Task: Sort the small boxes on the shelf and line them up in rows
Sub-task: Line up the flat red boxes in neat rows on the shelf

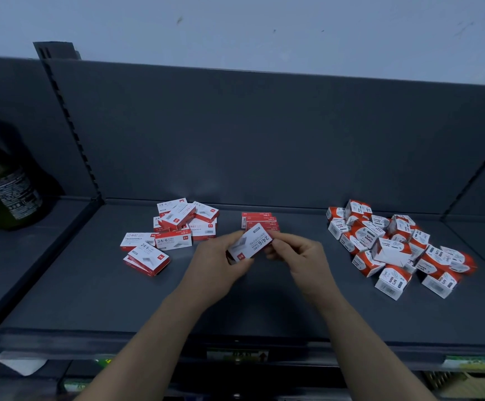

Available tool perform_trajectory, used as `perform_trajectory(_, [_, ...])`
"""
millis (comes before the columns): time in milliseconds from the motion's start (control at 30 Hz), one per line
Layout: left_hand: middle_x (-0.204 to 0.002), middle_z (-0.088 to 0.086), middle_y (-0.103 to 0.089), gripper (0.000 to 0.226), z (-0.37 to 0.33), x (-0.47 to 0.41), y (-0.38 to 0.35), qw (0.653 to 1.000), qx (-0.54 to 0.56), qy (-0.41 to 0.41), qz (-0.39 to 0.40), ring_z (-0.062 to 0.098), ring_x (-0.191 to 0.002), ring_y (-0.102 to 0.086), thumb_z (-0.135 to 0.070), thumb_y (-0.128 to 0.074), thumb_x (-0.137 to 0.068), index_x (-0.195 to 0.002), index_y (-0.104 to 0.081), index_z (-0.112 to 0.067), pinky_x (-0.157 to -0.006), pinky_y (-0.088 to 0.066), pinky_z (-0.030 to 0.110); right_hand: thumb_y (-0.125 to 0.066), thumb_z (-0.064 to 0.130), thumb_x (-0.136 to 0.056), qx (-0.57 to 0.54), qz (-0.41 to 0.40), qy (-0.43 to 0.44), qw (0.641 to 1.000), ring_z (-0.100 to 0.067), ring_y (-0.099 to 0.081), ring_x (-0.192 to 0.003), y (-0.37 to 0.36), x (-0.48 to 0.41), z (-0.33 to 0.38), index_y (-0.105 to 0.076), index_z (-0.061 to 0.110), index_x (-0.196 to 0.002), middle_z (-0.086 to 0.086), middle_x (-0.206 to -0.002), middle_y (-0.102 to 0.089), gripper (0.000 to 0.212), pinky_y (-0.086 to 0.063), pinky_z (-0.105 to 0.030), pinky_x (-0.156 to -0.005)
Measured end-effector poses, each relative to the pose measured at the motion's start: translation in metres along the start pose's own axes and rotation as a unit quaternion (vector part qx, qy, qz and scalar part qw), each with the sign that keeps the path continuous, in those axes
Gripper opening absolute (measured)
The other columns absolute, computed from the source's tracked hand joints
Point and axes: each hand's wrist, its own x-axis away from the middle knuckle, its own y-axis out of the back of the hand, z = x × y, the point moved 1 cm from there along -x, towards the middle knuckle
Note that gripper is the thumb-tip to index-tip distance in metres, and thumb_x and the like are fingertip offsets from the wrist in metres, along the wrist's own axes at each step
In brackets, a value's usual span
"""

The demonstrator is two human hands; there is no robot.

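Observation:
A flat red-and-white staple box (251, 241) marked 24/6 is held above the middle of the dark shelf (119, 302). My left hand (221, 263) grips its lower left end, and my right hand (296, 251) pinches its upper right end. Just behind it, a few staple boxes (260, 219) stand side by side near the back panel. A loose heap of the same staple boxes (171, 233) lies to the left. On the right sits a jumbled heap of squarer paper-clip boxes (394, 244).
A dark green bottle (4, 186) stands on the neighbouring shelf section at far left. The grey back panel (264, 134) rises behind the boxes. Price labels (467, 362) run along the shelf's front edge, with lower shelves below.

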Motion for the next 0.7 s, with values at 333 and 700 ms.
perform_trajectory(333, [-0.119, -0.016, -0.057, 0.052, 0.017, -0.008, 0.009, 0.993, -0.113, -0.039, 0.011, 0.002, -0.109, -0.052, -0.043, -0.068, -0.083, -0.131, -0.055, -0.03, -0.095, -0.044, 0.025, -0.06, 0.001, -0.089, -0.029, -0.034, -0.088, 0.995, -0.023, -0.068, -0.084, 0.008, -0.006, -0.006, -0.068, 0.012, -0.102, -0.008, -0.09, -0.074, 0.019, -0.056, -0.036, -0.074])
perform_trajectory(700, [-0.112, -0.006, -0.065, 0.029, 0.056, -0.009, 0.01, 0.982, -0.172, 0.032, 0.067, 0.004, -0.094, -0.053, -0.02, -0.06, -0.091, -0.12, -0.063, -0.024, -0.08, -0.039, 0.019, -0.069, 0.016, -0.08, 0.399, 0.104, -0.07, 0.908, -0.001, -0.061, -0.082, 0.037, -0.007, -0.025, -0.066, 0.029, -0.093, 0.012, -0.092, -0.066, 0.019, -0.051, -0.024, -0.078])
